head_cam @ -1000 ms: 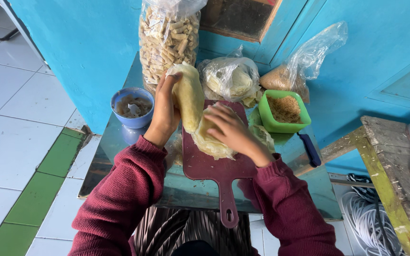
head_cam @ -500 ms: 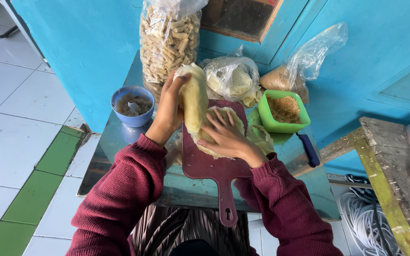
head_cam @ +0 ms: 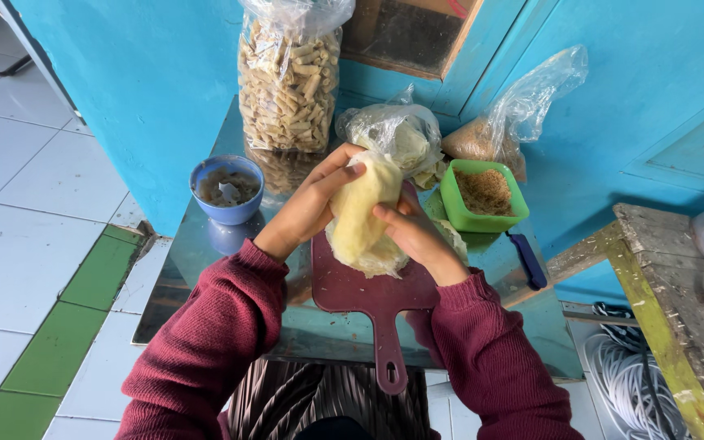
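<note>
Both hands hold a thin pale-yellow wrapper sheet point(head_cam: 362, 213) lifted off a stack of the same sheets point(head_cam: 372, 259) that lies on a dark red cutting board point(head_cam: 376, 297). My left hand point(head_cam: 310, 205) grips the sheet's upper left side, fingers reaching over its top. My right hand point(head_cam: 414, 235) pinches its right edge from below. The board's handle points toward me. Both arms wear maroon sleeves.
A blue bowl point(head_cam: 226, 189) stands left of the board on the glass table point(head_cam: 197, 261). Behind are a tall clear bag of rolled snacks point(head_cam: 288, 81), a bag of wrappers point(head_cam: 397, 134), a green tub of crumbs point(head_cam: 482, 195) and another bag point(head_cam: 515, 118). A blue-handled knife point(head_cam: 525, 259) lies at right.
The right hand moved from lying on the stack to the right edge of the lifted sheet. The left hand kept the sheet raised and shifted it slightly right.
</note>
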A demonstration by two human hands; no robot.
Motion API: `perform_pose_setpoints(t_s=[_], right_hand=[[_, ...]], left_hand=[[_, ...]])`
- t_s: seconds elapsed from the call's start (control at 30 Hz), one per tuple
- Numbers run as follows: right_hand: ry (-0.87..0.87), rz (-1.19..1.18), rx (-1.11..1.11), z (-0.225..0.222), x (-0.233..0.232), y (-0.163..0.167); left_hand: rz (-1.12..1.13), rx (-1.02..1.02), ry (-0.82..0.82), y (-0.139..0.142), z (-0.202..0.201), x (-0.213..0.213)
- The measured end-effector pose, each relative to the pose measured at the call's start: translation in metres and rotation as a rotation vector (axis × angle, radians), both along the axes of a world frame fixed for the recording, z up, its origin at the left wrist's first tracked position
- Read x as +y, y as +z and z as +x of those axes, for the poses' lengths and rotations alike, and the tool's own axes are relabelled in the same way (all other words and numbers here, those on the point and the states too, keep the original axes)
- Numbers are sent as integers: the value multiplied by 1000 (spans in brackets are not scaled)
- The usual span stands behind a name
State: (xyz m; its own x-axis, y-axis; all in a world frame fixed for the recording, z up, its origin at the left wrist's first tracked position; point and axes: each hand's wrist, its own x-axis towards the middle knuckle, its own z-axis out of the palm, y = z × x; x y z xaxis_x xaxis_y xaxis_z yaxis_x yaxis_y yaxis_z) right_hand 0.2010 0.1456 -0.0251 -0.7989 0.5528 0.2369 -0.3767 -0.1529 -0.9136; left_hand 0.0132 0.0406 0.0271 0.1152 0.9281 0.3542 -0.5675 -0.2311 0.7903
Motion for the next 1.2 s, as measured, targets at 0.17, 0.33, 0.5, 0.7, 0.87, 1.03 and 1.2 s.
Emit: perform_pose_setpoints(t_s=[0.17, 0.33, 0.5, 0.7, 0.87, 1.03, 1.2], right_hand=[[-313, 337, -121, 8, 5, 1], [-360, 419, -70, 16, 1, 14], [-126, 148, 27, 16, -4, 23], [66, -104, 56, 16, 5, 18], [-92, 9, 2, 17, 20, 15], [-192, 42, 36, 27, 20, 26], [-156, -27, 144, 29, 10, 34]], left_hand=[[168, 428, 313, 6, -3, -2], [172, 674, 639, 4, 7, -1], [277, 699, 803, -2, 8, 2], [166, 355, 664, -13, -4, 13], [16, -272, 515, -16, -21, 20], [-224, 140, 631, -6, -30, 19], [-166, 681, 390, 1, -8, 3]])
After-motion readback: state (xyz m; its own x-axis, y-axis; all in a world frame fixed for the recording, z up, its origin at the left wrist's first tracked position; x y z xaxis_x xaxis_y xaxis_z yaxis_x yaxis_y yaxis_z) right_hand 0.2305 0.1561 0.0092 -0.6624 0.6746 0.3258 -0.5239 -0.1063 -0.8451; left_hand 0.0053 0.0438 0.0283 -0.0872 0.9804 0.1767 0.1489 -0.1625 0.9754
